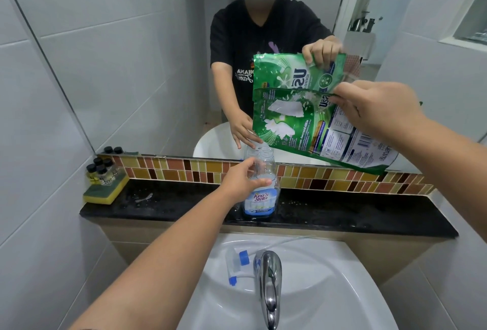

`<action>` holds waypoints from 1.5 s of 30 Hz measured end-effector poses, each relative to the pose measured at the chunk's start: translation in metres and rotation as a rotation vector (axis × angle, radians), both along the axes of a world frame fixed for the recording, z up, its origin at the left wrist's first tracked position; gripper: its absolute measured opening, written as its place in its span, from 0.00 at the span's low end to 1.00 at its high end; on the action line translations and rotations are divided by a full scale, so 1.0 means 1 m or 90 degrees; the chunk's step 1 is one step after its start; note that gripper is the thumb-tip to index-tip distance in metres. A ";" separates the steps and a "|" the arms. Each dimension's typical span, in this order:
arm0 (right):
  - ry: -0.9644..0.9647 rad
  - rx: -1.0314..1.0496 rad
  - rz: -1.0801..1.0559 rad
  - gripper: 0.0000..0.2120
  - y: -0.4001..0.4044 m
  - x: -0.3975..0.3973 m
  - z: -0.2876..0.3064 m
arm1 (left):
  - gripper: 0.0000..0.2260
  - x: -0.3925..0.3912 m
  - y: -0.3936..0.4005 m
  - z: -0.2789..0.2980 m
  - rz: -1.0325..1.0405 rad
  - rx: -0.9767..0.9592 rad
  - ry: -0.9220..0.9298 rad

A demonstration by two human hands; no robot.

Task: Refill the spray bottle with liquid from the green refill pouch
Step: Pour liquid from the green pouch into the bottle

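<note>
A clear spray bottle [262, 198] with a blue label stands uncapped on the black ledge [342, 213]. My left hand [243, 179] grips its upper body. My right hand [379, 108] pinches the top corner of the green refill pouch [303, 124], which is tilted with its lower left corner right over the bottle's open neck. The bottle holds a shallow layer of liquid low down. The removed spray head [237, 264], white with blue parts, lies on the sink rim beside the tap, with its tube trailing right.
A chrome tap [268, 287] rises over the white sink [342, 290] below. On the ledge's left end, a yellow-green sponge [104, 190] carries several small black-capped vials [101, 171]. A mirror [131, 53] above the tile strip reflects me and the pouch.
</note>
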State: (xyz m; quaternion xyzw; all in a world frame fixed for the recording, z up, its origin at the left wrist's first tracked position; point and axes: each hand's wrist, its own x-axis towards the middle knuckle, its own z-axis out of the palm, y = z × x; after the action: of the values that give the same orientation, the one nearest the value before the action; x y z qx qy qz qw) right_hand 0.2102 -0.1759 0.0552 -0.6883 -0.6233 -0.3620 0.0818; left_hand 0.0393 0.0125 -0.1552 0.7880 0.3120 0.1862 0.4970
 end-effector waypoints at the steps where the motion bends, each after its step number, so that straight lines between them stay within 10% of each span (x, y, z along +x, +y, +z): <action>1: 0.000 0.000 0.000 0.16 0.000 0.000 0.000 | 0.16 0.000 0.000 0.000 0.000 -0.001 -0.001; 45: -0.080 -0.022 0.055 0.16 0.009 -0.002 0.012 | 0.18 0.000 0.002 -0.006 -0.003 -0.021 -0.028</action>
State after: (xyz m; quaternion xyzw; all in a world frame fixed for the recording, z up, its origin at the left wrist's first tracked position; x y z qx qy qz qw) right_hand 0.2084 -0.1671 0.0669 -0.6378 -0.6627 -0.3897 0.0460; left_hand 0.0396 0.0149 -0.1613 0.7761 0.3025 0.1969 0.5171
